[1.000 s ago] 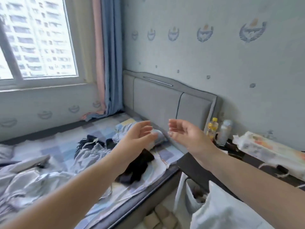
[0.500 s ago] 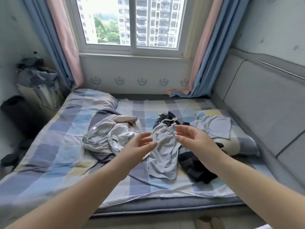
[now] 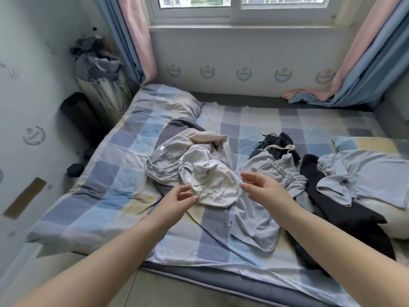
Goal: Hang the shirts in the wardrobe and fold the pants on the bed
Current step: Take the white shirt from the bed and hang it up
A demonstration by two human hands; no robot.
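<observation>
Checked sheet in blue, grey and pale yellow covers the bed [image 3: 124, 191]; head view only. Two bare hands out over it, both holding nothing. Left hand [image 3: 174, 201]: fingers loosely curled, tips just at the near edge of a crumpled white shirt [image 3: 212, 182], contact can't be confirmed. Right hand [image 3: 265, 191]: fingers relaxed and spread, above light blue pants [image 3: 261, 209] with a gathered waistband.

Clothes count, left to right:
- 1 heap mid-bed: white shirt on top, grey garment [image 3: 166, 162] and a beige piece [image 3: 205, 138] under it, exact number in heap unclear.
- 1 light blue pants, laid flat toward the near edge.
- 1 black bundle with drawstring [image 3: 281, 140] behind the pants.
- 1 long black garment [image 3: 345, 213] right of the pants.
- 1 light blue shirt [image 3: 371, 176] draped on a pillow at far right.

Two pillows: second one [image 3: 163, 103] at the window end. Two curtains, pink and blue, one per side of the window [image 3: 239, 9].
</observation>
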